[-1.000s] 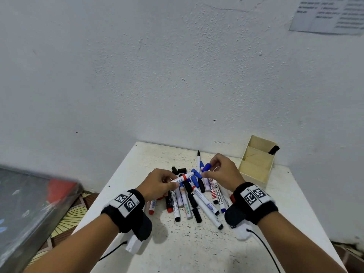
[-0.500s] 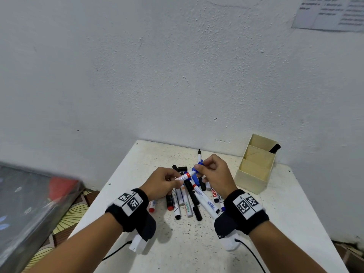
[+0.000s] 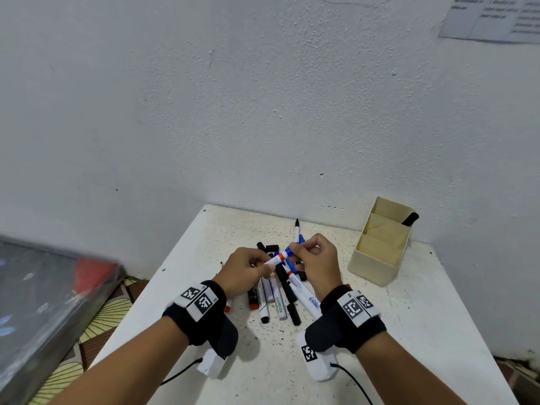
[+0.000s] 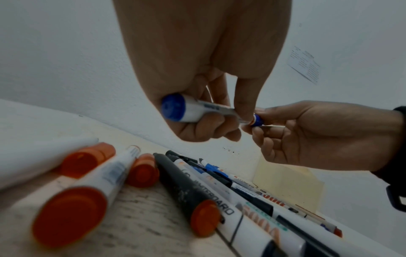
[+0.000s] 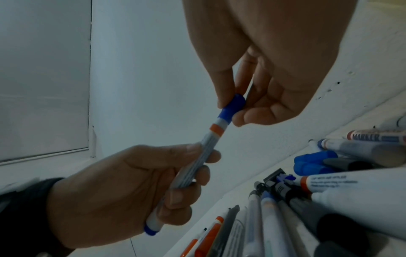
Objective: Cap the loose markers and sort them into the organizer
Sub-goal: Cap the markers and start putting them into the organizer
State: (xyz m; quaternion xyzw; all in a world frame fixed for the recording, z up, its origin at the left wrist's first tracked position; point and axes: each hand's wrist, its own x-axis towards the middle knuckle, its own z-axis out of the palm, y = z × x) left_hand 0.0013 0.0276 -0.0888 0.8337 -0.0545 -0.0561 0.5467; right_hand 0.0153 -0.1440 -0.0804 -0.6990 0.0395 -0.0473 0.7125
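Observation:
My left hand [image 3: 248, 268] grips a white marker [image 3: 276, 259] with an orange band and a blue end plug [image 4: 172, 108], held above the table. My right hand [image 3: 314, 258] pinches a blue cap [image 5: 232, 106] that sits on the marker's tip. Below both hands lies a pile of markers [image 3: 280, 293], white, black, red and blue, with loose blue caps [image 5: 314, 162] and black caps [image 3: 267, 247] among them. The beige cardboard organizer [image 3: 380, 249] stands at the back right and holds one black marker [image 3: 410, 219] in its far compartment.
The white speckled table [image 3: 409, 331] stands in a corner of white walls. A thin black pen [image 3: 297, 229] lies behind the pile. A dark blurred object [image 3: 43, 302] juts in at the left over a patterned floor. A paper sheet [image 3: 493, 19] hangs on the wall.
My right hand brought the blue cap from above the pile to the tip of the marker in my left hand. Both hands rose slightly and came together.

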